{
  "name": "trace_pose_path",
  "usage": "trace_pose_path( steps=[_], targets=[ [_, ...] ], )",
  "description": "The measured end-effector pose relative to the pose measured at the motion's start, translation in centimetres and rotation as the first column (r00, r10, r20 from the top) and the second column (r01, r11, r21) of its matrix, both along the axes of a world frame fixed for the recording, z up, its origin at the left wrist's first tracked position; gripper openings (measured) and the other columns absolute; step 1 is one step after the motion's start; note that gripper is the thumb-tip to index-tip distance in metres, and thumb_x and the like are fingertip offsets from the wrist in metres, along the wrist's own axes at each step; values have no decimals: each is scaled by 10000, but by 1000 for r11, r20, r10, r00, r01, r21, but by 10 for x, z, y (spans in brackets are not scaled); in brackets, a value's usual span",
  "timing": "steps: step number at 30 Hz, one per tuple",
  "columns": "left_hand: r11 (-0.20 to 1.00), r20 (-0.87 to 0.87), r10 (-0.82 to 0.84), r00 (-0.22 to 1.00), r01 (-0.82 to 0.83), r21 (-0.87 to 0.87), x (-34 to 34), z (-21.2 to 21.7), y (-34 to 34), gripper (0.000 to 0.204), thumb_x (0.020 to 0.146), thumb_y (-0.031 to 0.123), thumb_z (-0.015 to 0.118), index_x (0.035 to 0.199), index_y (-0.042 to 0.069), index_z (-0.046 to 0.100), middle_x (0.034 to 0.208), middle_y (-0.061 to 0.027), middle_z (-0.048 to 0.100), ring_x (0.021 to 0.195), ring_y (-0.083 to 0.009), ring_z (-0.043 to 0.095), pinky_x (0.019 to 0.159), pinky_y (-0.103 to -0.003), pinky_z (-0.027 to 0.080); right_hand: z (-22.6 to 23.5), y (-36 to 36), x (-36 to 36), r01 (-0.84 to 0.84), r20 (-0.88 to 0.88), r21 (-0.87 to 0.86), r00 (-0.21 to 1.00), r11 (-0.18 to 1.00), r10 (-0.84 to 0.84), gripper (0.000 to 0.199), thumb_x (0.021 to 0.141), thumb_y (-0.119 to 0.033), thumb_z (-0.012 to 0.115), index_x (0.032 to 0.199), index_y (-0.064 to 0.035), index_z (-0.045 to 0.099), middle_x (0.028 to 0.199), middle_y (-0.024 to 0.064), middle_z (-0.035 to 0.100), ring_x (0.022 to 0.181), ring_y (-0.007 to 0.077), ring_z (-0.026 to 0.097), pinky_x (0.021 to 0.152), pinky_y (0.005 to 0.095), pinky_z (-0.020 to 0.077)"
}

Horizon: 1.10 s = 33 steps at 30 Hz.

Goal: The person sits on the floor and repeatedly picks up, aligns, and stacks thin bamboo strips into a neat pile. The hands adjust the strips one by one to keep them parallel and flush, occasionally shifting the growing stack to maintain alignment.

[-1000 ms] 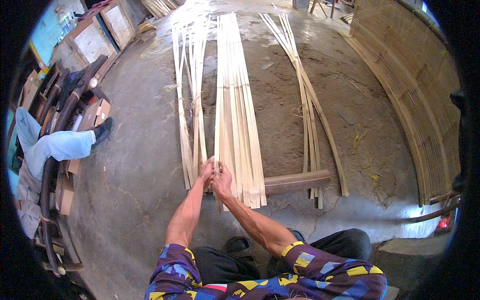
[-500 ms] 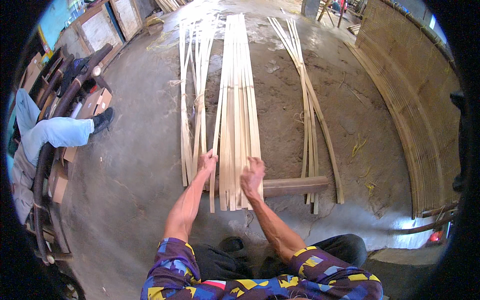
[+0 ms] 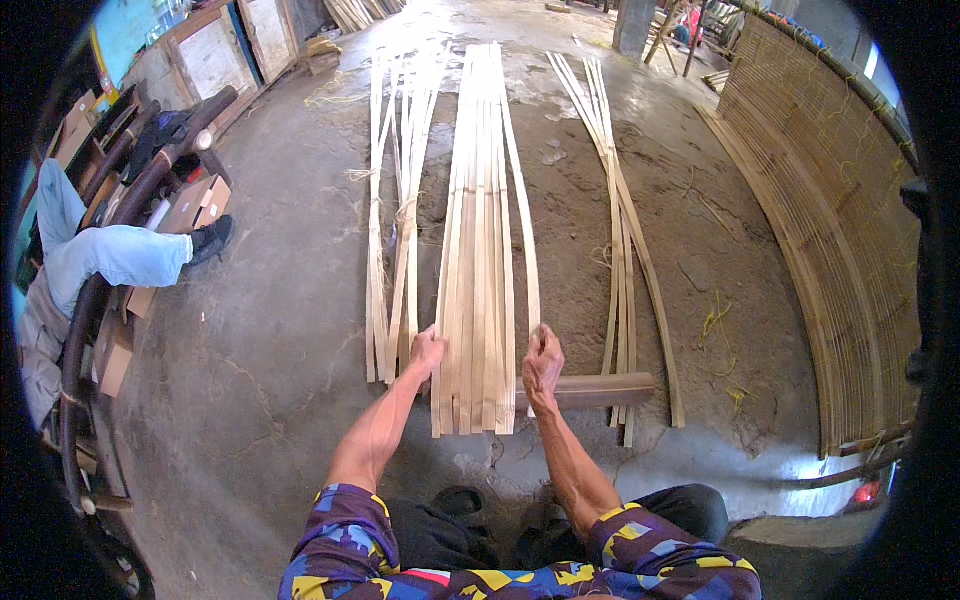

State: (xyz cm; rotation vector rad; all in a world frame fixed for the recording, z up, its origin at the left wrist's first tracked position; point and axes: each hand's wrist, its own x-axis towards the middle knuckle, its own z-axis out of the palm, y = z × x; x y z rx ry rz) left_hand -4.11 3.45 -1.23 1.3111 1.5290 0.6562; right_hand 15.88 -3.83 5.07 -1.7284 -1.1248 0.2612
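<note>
Pale bamboo strips (image 3: 474, 270) lie side by side in a long row in front of me, pointing away. At the row's left edge, my left hand (image 3: 428, 350) is closed on the outermost strip. My right hand (image 3: 543, 362) pinches a single bamboo strip (image 3: 526, 230) that stands a little apart on the right, its far part leaning in toward the row. Under the near ends runs a wooden beam (image 3: 600, 390), partly covered by the strips.
Bundled strips (image 3: 402, 230) lie to the left, and a looser bunch (image 3: 622, 240) crosses over itself to the right. A large slatted bamboo mat (image 3: 810, 230) stands at far right. On the left, a person's leg (image 3: 130, 257) rests near a dark bench (image 3: 160, 165) and cardboard boxes (image 3: 198, 205).
The strip held by my left hand has come in against the row. My right hand has moved right, drawing one strip away from the row's right edge. The view has shifted slightly.
</note>
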Motion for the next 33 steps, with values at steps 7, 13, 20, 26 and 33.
trace_pose_path(
  steps=[7,13,20,26,33],
  targets=[
    [998,252,55,966,-49,-27,3,6,-1,318,775,91,528,1092,65,546,915,-67,623,816,-144,570,728,-297,451,68,11,-36,-165,-60,218,981,962,182,289,782,-29,543,1066,-2,500,757,126,498,642,231,491,593,331,425],
    [996,-151,-9,988,23,90,0,25,-13,442,713,157,513,1132,19,497,961,-146,608,862,-222,577,764,-308,436,47,30,-57,-148,-150,23,977,989,150,309,804,-71,529,1094,31,503,944,164,555,872,257,547,759,333,438],
    [997,-63,-43,997,47,63,0,31,-14,493,712,141,510,1187,23,456,993,-162,598,896,-247,575,787,-309,432,46,34,-54,-171,-56,183,981,968,183,289,808,-63,539,1084,19,515,896,131,562,768,206,552,686,303,457],
    [993,-31,-42,999,45,109,-2,27,-15,488,741,153,513,1206,24,441,1030,-180,583,945,-253,567,810,-313,430,21,36,-87,-198,-223,105,950,974,217,284,812,-58,526,1086,11,501,826,120,570,689,156,539,594,286,453],
    [996,-174,82,981,-76,45,-17,15,-2,494,830,287,454,1235,8,401,1153,-214,500,1083,-314,480,902,-341,376,-22,29,-124,-224,-497,-144,859,964,125,306,817,-94,511,1099,24,482,847,150,571,562,148,549,497,289,445]
  ],
)
